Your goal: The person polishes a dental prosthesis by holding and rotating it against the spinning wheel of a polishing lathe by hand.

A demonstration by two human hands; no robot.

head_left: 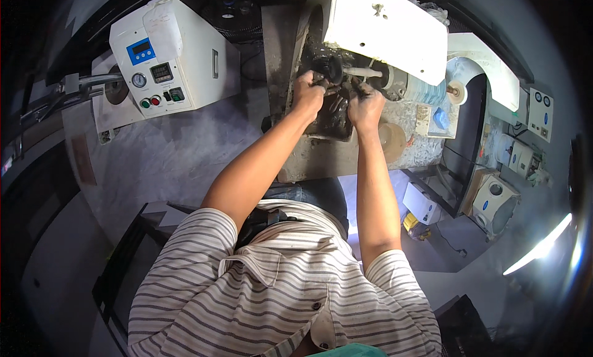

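Both my arms reach forward to a bench machine with a dark round wheel (327,69) on a pale horizontal shaft (363,72). My left hand (309,96) is closed just below and left of the wheel, fingers curled. To its right my right hand (365,106) is closed under the shaft, its fingers darkened with grime. Something small and dark seems to lie between the fingertips, but its kind cannot be made out. Below the wheel, between my hands, sits a wet, dirty dark tray (330,133). A white housing (389,29) covers the machine above.
On the bench's right stand a shallow box with a blue piece (441,118) and a tan disc (392,142). At left is a white control cabinet (167,60) with buttons and a gauge. More white machine units (496,199) stand at right, with a yellow object (415,226) on the floor.
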